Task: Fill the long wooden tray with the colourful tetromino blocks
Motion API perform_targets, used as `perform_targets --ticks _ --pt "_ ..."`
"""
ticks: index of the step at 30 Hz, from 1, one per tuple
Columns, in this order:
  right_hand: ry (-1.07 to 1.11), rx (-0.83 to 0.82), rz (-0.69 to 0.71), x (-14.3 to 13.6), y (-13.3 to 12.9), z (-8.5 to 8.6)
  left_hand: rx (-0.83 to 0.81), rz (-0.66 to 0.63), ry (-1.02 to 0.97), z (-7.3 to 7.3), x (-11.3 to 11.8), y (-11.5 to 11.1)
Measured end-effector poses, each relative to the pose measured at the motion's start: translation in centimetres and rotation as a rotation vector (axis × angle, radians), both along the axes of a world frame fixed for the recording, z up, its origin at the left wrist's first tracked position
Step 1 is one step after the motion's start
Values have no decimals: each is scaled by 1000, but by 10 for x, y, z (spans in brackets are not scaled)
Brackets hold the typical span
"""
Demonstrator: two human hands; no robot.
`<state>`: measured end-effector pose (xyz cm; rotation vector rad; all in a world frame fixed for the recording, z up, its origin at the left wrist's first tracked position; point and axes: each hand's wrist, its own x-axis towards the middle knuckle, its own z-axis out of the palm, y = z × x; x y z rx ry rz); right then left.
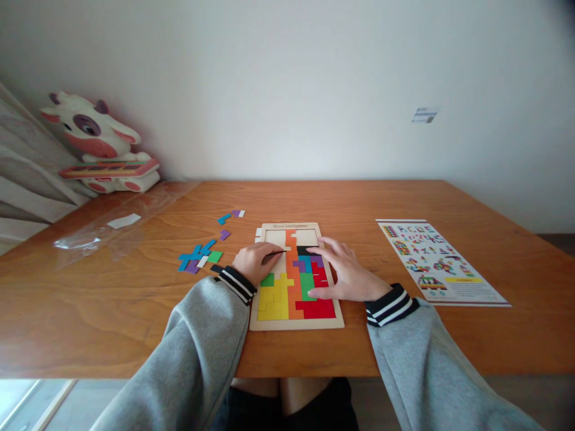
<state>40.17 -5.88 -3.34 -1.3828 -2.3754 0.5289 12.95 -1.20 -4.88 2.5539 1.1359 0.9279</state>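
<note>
A wooden puzzle board (296, 325) lies on the table in front of me, partly filled with yellow, orange, red, green, purple and blue pieces. Over its left side, my left hand (254, 262) pinches a thin black puzzle piece (277, 252), seen nearly edge-on. My right hand (345, 272) rests over the board's right side with thumb and fingers spread. Its fingertips are at another black piece (305, 251) in the board, and the thumb is by a green piece (307, 286). Part of the board's left side is hidden behind my left hand.
Loose blue, purple, white and green pieces (215, 257) lie left of the board. A printed pattern sheet (440, 263) is on the right. Clear plastic wrapping (121, 233) and a cow-shaped toy keyboard (108, 143) occupy the table's left, against the wall.
</note>
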Motion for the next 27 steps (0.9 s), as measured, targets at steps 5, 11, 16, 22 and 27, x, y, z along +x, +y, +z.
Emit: perform_targets --ticks 5,11,16,22,27 --pt "-42 5 -31 -3 -1 2 -18 4 5 0 0 0" --pt "-47 30 -55 -5 -1 0 -31 16 19 1 -1 0" --pt "-36 -4 -52 -4 0 -1 -33 13 19 1 -1 0" --pt "64 -61 10 9 4 -1 -23 13 9 2 -1 -1" --pt "70 -103 35 16 6 -2 -26 14 10 3 -1 -1"
